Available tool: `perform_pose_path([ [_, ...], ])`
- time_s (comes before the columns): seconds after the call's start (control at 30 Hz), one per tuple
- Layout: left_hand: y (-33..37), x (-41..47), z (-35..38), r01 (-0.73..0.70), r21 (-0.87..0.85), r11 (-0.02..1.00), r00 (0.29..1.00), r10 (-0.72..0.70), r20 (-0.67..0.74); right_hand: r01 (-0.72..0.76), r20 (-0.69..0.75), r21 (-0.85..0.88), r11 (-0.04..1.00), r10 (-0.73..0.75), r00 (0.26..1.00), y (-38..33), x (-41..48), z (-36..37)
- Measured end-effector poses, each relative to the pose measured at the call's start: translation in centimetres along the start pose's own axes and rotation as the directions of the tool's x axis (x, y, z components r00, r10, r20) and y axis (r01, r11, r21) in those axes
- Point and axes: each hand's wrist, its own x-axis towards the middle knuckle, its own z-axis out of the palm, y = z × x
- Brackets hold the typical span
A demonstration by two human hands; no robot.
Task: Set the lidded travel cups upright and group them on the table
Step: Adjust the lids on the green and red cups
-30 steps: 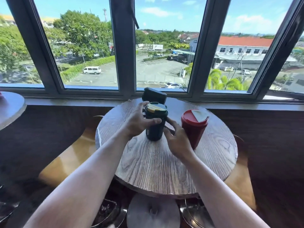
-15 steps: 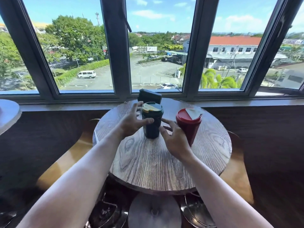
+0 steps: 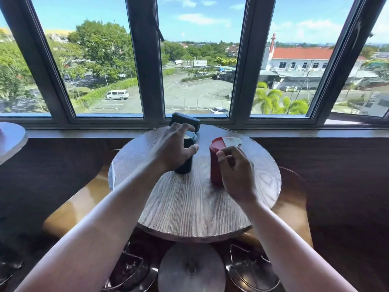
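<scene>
Two lidded travel cups are standing upright on the round wooden worktop point(image 3: 189, 207), close to each other but not touching. The dark green cup point(image 3: 186, 163) is standing on the left and the red cup point(image 3: 215, 165) on the right, with a narrow gap of bare wood between them.

The left hand point(image 3: 175, 150) is wrapping loosely around the dark green cup; the fingers are curving over its lid and the thumb is lying on its side. It is blurred, so I cannot tell how firmly it is gripping.

The right hand point(image 3: 235, 171) is half open beside the red cup, the fingers bent near its upper part. I cannot tell if they are touching it.

A dark box point(image 3: 186, 120) is standing just behind the green cup, near the window point(image 3: 193, 60).
</scene>
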Motion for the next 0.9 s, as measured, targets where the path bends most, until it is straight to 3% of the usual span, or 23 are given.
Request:
perform_pose_path([
  [0.17,1.0,-1.0,2.1,0.063,0.131,0.989,0.994,-0.051,-0.093,0.025,-0.100,-0.017,1.000,-0.026,0.995,2.2,0.8,-2.0],
  [0.3,2.1,-2.0,4.6,0.028,0.142,0.989,0.986,-0.004,-0.165,-0.084,-0.094,0.028,0.996,0.086,0.992,4.8,1.6,-2.7],
  [0.37,2.5,-2.3,5.9,0.086,-0.005,0.996,0.992,-0.086,-0.089,-0.238,0.036,0.117,0.964,0.235,0.971,5.7,2.2,-2.8],
  [0.43,3.1,-2.6,6.9,0.153,-0.129,0.980,0.987,-0.159,-0.037,-0.401,0.242,0.226,0.888,0.347,0.906,6.4,2.7,-3.0],
  [0.53,3.6,-2.6,7.7,0.211,-0.214,0.954,0.973,-0.225,-0.044,-0.506,0.469,0.291,0.812,0.340,0.815,7.2,2.9,-3.1],
  [0.73,3.3,-1.6,7.8,0.206,-0.207,0.956,0.965,-0.234,-0.121,-0.455,0.506,0.411,0.790,0.218,0.834,8.1,3.7,-2.7],
  [0.9,3.1,-0.7,7.4,0.216,-0.271,0.938,0.940,-0.275,-0.202,-0.380,0.381,0.456,0.805,0.210,0.900,8.3,4.5,-0.6],
])
